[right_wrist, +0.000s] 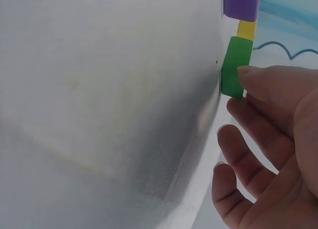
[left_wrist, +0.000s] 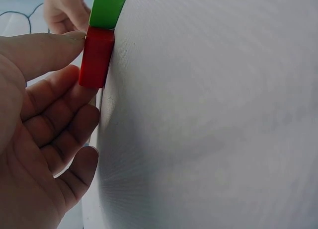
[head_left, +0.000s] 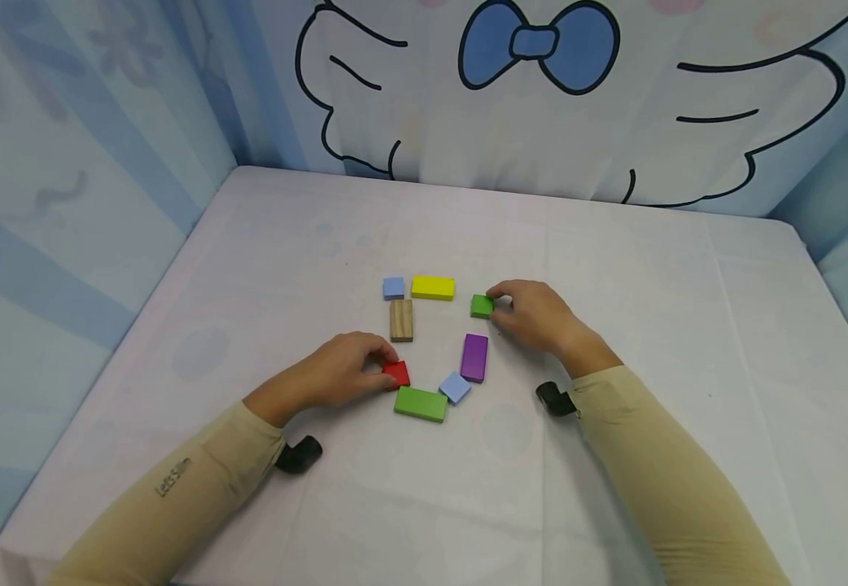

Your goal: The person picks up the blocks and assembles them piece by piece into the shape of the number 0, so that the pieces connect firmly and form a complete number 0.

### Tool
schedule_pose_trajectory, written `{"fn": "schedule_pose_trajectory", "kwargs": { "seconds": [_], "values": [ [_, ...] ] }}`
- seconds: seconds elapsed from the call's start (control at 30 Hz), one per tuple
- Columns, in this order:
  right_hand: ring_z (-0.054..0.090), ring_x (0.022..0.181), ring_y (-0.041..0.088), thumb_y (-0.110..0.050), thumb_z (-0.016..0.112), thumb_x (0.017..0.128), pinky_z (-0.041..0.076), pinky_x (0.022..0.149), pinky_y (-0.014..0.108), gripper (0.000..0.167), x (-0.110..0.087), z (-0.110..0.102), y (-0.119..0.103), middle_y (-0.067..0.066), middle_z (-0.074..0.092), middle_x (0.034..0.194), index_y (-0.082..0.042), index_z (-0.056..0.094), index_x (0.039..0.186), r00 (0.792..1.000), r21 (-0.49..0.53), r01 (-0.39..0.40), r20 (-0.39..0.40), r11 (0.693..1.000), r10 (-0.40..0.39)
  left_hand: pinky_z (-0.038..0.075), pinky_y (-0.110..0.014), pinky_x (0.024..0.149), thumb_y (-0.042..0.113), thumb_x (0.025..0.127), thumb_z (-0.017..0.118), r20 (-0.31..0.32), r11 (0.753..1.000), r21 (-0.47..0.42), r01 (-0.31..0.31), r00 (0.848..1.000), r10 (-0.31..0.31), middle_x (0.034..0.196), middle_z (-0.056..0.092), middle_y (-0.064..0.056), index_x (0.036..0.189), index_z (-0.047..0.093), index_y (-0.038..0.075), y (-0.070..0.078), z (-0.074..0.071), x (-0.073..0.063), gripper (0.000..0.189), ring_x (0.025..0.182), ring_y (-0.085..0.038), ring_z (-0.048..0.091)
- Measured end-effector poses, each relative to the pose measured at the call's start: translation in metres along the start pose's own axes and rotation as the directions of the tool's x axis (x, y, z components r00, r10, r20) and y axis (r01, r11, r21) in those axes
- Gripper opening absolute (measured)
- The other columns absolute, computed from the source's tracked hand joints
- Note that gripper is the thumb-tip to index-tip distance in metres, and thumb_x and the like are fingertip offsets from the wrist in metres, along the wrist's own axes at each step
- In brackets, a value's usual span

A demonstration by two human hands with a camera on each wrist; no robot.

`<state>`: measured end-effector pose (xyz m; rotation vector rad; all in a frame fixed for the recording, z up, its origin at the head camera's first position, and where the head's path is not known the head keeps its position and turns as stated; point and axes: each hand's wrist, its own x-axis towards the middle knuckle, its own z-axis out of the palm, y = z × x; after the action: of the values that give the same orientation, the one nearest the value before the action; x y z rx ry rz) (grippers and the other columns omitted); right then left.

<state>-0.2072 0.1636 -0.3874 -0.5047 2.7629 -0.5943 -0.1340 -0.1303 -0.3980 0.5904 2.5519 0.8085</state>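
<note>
My left hand (head_left: 343,368) pinches a small red block (head_left: 397,374) between thumb and fingers, low on the table. In the left wrist view the thumb lies along one side of the red block (left_wrist: 97,57), with fingers behind it. A long green block (head_left: 421,404) sits right at its near corner. On the other side, my right hand (head_left: 537,316) pinches a small green block (head_left: 481,307). The right wrist view shows the thumb on that green block (right_wrist: 236,67) and the other fingers loosely bent below. A purple block (head_left: 474,358) lies just nearer than it.
A yellow block (head_left: 433,287), a blue block (head_left: 393,288) and a wood-grain block (head_left: 401,321) form the far left part of a rough ring. Another blue block (head_left: 455,387) lies tilted between the purple and long green blocks. A pale cloth covers the table (head_left: 614,268); printed curtains (head_left: 424,114) stand behind.
</note>
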Motion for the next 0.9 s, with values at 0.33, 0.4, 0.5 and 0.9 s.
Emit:
{"fn": "schedule_pose_trajectory", "kwargs": {
  "seconds": [0.33,0.4,0.5,0.9],
  "values": [
    [0.058,0.116,0.034,-0.014,0.055,0.099,0.043,0.103,0.05,0.035,-0.0002,0.0004,-0.0017,0.018,0.062,0.131,-0.004,0.064,0.132,1.0,-0.006,0.0,-0.005,1.0,0.0,0.048,-0.039,0.094,0.023,0.092,0.074,-0.002,1.0,0.006,-0.016,1.0,0.016,0.107,0.065,0.0,0.118,0.067,0.007,-0.0019,0.0,0.0003,0.031,0.101,-0.019,0.057],
    [0.058,0.116,0.034,-0.014,0.055,0.099,0.043,0.103,0.05,0.036,-0.0002,0.0001,-0.0026,0.018,0.062,0.131,-0.004,0.064,0.132,1.0,-0.009,0.0,0.002,1.0,0.0,0.048,-0.039,0.094,0.023,0.092,0.074,-0.003,1.0,0.005,-0.022,1.0,0.022,0.107,0.065,0.0,0.117,0.067,0.006,-0.0025,-0.0003,0.0003,0.031,0.101,-0.019,0.057],
    [0.058,0.116,0.034,-0.014,0.056,0.099,0.043,0.103,0.05,0.036,-0.0002,-0.0004,-0.0037,0.018,0.062,0.131,-0.004,0.064,0.132,1.0,-0.013,0.002,0.012,1.0,-0.002,0.048,-0.039,0.094,0.023,0.092,0.074,-0.003,1.0,0.003,-0.019,1.0,0.019,0.106,0.065,0.0,0.117,0.067,0.006,-0.0016,-0.0006,0.0002,0.031,0.101,-0.019,0.057],
    [0.057,0.119,0.035,-0.012,0.058,0.098,0.041,0.105,0.051,0.034,-0.0007,0.0003,-0.0049,0.018,0.064,0.129,-0.004,0.065,0.13,0.999,-0.034,0.032,0.02,0.999,-0.032,0.048,-0.039,0.095,0.023,0.092,0.075,0.0,1.0,0.009,0.003,1.0,-0.003,0.108,0.064,-0.001,0.118,0.067,0.006,0.0007,-0.0008,0.0001,0.032,0.102,-0.02,0.056]
  ]
}}
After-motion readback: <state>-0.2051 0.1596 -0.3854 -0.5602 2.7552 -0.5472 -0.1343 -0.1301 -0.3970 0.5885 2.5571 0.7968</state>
